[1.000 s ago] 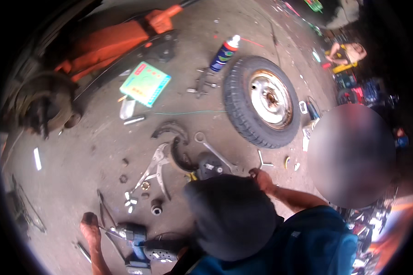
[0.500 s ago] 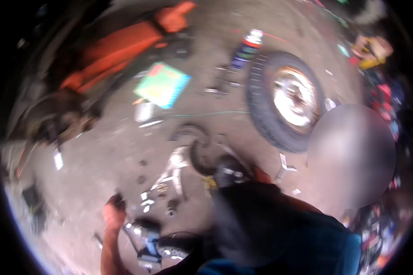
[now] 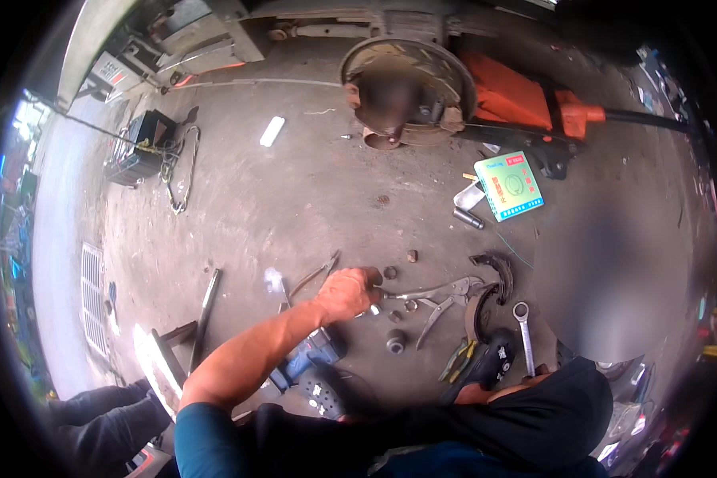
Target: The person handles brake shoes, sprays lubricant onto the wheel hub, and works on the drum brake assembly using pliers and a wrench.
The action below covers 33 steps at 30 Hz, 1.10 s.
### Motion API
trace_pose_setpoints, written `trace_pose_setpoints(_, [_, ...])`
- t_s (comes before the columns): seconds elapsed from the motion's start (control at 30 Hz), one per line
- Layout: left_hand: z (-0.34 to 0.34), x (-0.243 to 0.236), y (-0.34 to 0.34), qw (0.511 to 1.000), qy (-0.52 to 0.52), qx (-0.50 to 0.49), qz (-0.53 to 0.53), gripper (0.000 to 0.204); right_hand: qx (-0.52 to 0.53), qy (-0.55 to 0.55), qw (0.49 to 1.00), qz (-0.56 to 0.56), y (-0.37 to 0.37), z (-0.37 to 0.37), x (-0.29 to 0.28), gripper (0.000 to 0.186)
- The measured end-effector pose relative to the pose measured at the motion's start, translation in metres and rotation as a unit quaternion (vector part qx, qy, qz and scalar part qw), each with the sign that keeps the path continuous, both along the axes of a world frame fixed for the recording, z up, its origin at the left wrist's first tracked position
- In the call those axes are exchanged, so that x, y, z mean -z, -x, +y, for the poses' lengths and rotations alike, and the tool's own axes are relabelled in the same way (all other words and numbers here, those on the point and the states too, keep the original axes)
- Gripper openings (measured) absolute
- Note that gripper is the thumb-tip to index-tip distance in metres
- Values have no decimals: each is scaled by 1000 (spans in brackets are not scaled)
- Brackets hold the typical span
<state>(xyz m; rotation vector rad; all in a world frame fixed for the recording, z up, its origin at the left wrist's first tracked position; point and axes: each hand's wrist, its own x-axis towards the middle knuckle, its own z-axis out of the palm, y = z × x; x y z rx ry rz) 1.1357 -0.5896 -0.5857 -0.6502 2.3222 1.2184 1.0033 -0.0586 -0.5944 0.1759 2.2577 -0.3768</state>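
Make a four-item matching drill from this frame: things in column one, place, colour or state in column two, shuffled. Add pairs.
Column one:
1. Locking pliers
2. Floor jack
3. Flat box
4. Wrench

Column two:
A. Pale green with a blue strip along one edge
B. On the floor, just right of a black shoe
C. Silver, one handle end next to the left hand
D. Orange, in the upper right of the picture

Pairs: 1-C, 2-D, 3-A, 4-B
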Motion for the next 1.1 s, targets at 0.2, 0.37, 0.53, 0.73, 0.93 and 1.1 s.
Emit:
trace_pose_setpoints(0.2, [12,-49,17,968,-243,-9,54,59,-147,181,970,66,75,-102,-107,38])
trace_pose_setpoints(0.37, [6,-102,58,807,-345,-286,384,78,-417,376,810,168,98,-288,-147,28])
trace_pose_setpoints(0.53, [-23,-158,45,419,-529,-439,593,44,-540,434,713,110,81,-406,-180,30])
trace_pose_setpoints(0.73, [-89,-176,-5,377,-336,-422,753,36,-545,502,356,569,96,-488,-193,38])
trace_pose_setpoints(0.93, [-103,-185,37,328,-244,-435,802,40,-293,395,491,720,141,-536,-150,55])
trace_pose_setpoints(1.1, [-99,-188,58,352,-211,-418,810,39,-296,386,477,731,134,-539,-151,39])
